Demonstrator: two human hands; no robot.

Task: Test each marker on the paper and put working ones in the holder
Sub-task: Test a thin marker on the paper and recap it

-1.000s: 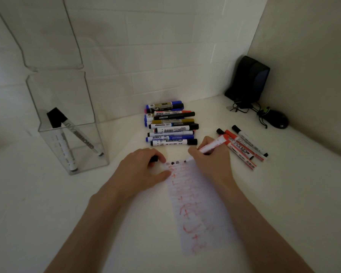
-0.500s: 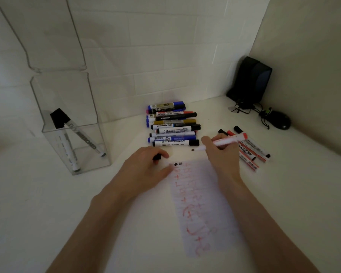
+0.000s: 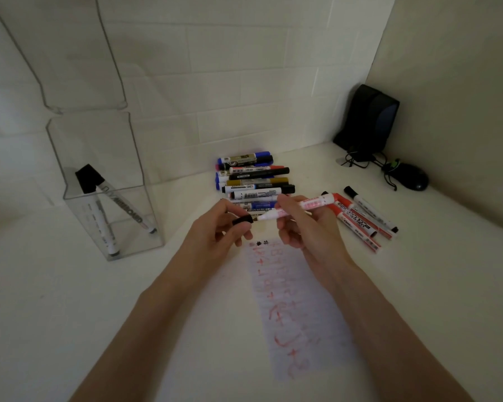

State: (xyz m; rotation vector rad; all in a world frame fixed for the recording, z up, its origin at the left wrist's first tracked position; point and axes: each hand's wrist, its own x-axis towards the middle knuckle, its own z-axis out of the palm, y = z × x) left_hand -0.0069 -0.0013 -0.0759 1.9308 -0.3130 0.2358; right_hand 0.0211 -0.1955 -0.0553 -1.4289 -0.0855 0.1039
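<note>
1. While both hands hang just over the far end of the paper, the step in hand reads as recapping, with the test stroke apparently done.
2. Right hand: fingers curled round the marker, a white barrel with a pink label. It is held nearly level, tip pointing left.
3. Left hand: thumb and fingertips pinch the black cap. Its mouth faces the tip; the two are just apart, not yet joined.
4. Paper: red scribbles run down its length, and a few small black marks sit at the far end. Cannot tell which marks came from this marker.
5. Holder: a clear box well to the left, with two markers leaning inside.
6. A pile of markers lies far centre. A separate group of markers lies right of the right hand.
7. Next move, as I judge it: line the cap up with the tip and press until it seats. It is a small target, and a slip would ink the fingers. Then, if the marker wrote, carry it left and drop it through the holder's open top.
</note>
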